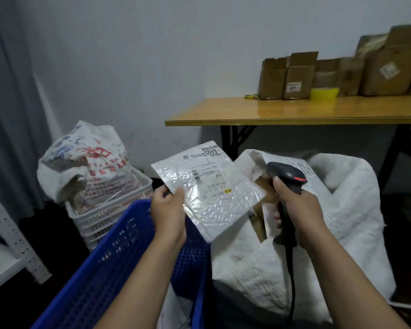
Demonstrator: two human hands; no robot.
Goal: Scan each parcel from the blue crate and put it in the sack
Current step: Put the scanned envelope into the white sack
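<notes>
Against the pale wall stands a wooden table (pixel 294 112) with a row of brown cardboard boxes (pixel 297 77), too blurred to count. My left hand (pixel 169 210) pinches one white bubble-wrap parcel (pixel 211 193) by its corner, label up, above one blue perforated plastic crate (pixel 109 257) whose contents I cannot see. My right hand (pixel 297 210) wraps around one black handheld scanner (pixel 287 174) over the open white woven sack (pixel 342 210), where a brown piece and a labelled white packet show. Behind, one white slatted basket (pixel 109 210) holds a printed bag (pixel 86 162).
</notes>
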